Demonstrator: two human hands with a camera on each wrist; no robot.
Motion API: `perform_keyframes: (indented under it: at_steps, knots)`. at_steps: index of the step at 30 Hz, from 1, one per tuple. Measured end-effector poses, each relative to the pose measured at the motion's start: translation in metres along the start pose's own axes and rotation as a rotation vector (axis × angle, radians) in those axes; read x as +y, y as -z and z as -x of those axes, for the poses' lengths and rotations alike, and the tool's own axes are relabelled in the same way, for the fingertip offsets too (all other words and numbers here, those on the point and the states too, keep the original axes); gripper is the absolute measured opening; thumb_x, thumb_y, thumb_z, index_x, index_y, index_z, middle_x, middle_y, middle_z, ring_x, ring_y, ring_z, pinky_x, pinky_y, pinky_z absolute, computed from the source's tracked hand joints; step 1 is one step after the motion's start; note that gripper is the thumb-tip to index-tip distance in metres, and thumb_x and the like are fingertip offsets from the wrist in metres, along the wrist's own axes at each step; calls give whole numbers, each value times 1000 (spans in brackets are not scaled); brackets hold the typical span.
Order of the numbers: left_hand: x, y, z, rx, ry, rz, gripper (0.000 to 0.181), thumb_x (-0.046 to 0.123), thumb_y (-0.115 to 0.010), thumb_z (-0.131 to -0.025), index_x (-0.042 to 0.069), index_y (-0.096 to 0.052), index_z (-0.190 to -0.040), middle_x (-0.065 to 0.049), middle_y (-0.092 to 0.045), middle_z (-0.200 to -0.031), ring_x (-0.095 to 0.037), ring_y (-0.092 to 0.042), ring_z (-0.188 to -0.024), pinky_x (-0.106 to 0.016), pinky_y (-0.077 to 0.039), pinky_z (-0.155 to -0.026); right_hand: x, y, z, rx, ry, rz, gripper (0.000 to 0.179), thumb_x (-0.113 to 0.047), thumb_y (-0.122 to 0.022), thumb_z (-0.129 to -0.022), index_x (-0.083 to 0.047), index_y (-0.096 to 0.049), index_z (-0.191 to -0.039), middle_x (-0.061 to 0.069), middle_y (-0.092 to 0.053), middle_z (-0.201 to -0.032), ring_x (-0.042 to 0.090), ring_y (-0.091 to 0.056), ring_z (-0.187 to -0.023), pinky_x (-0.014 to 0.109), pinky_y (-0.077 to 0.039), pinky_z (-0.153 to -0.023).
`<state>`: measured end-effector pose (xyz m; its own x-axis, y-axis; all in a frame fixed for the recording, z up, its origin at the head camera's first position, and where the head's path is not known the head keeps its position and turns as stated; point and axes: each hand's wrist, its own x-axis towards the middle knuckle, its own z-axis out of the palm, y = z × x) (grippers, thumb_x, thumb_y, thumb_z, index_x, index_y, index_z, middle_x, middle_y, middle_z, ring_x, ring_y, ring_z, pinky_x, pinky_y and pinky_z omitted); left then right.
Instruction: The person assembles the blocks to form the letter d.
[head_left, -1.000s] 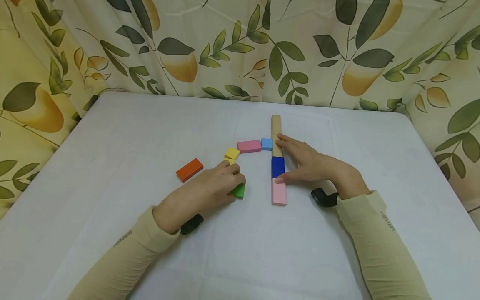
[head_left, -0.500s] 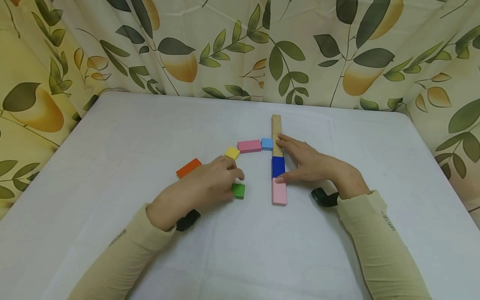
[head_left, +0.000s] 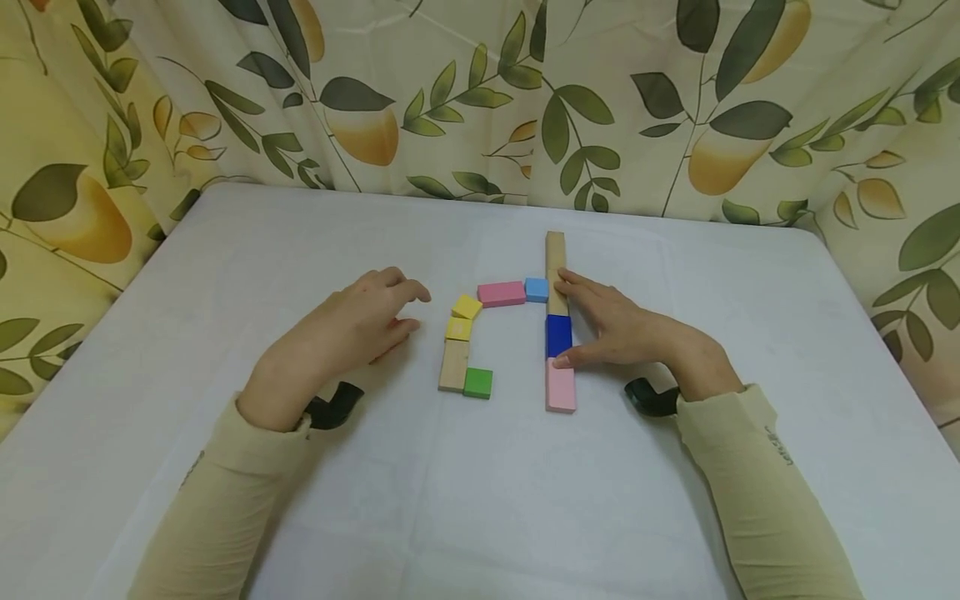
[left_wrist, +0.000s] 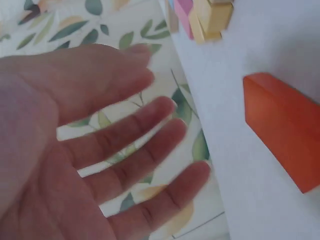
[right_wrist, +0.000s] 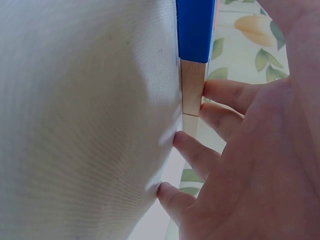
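My left hand [head_left: 341, 329] hovers left of the blocks, its fingers spread and holding nothing. Beside it in the left wrist view lies an orange block [left_wrist: 282, 130], which the hand hides from the head view. My right hand [head_left: 622, 325] rests along a straight column of blocks, its fingertips on a plain wooden block [head_left: 557, 298] and its thumb at a pale pink block [head_left: 560, 387]. Between those two sits a dark blue block [head_left: 558, 336]. From the column a light blue block [head_left: 536, 290] and a pink block [head_left: 502, 294] lead left.
Two yellow blocks [head_left: 459, 328] continue the line in a bend. Below them a wooden block [head_left: 453, 365] stands lengthwise, with a green block [head_left: 477, 383] against its lower right side. A white cloth [head_left: 480, 500] covers the table; a patterned curtain [head_left: 465, 100] hangs behind.
My left hand has let go of the blocks by the green one and moved left and away, over the orange block. The wooden block it covered now shows. My right hand has stayed put.
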<state>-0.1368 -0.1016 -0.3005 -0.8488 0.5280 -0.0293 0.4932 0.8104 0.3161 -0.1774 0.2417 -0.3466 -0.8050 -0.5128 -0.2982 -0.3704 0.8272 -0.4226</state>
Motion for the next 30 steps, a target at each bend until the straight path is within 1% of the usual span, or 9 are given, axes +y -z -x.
perform_keyframes:
  at_steps: [5,12,16,22,25,30]
  knots:
    - [-8,-1,2,-31,46,-28,34,14,-67,-93,4,-62,-126,-15,-62,-115,-28,-58,-100,-41,-53,-85,0,0,0,2,1,2,111,-60,-74,-78,-7,-19,-158,10,-3,-168,40,-7,-153,65,-11,-119]
    - [-14,-6,1,-115,125,-62,38,15,-71,-92,4,-60,-127,-15,-60,-111,-28,-58,-95,-40,-53,-79,2,-1,0,8,15,4,111,-59,-74,-79,-5,-18,-158,12,-3,-168,40,-8,-153,65,-11,-119]
    - [-18,-10,-1,-164,161,-64,41,16,-72,-91,4,-59,-127,-16,-59,-111,-28,-58,-95,-40,-53,-79,2,-1,0,5,17,-1,111,-59,-74,-79,-5,-18,-158,11,-3,-168,40,-7,-153,65,-11,-119]
    - [-21,-14,-3,-213,182,-39,42,15,-75,-88,4,-58,-125,-15,-57,-107,-26,-58,-92,-38,-52,-81,1,-1,0,-2,2,0,111,-60,-74,-79,-6,-18,-158,10,-2,-168,40,-6,-153,65,-10,-120]
    - [-22,-15,-3,-215,177,-29,40,13,-75,-88,3,-58,-122,-14,-57,-103,-25,-57,-90,-37,-51,-81,1,-1,-1,-4,-3,-2,111,-60,-74,-78,-7,-18,-158,10,-2,-168,40,-6,-153,65,-10,-119]
    - [-22,-15,-5,-206,167,-32,40,11,-75,-87,2,-59,-122,-13,-59,-103,-25,-57,-91,-36,-51,-83,2,-1,0,0,3,8,111,-59,-75,-78,-6,-19,-158,11,-3,-168,40,-8,-153,65,-11,-119]
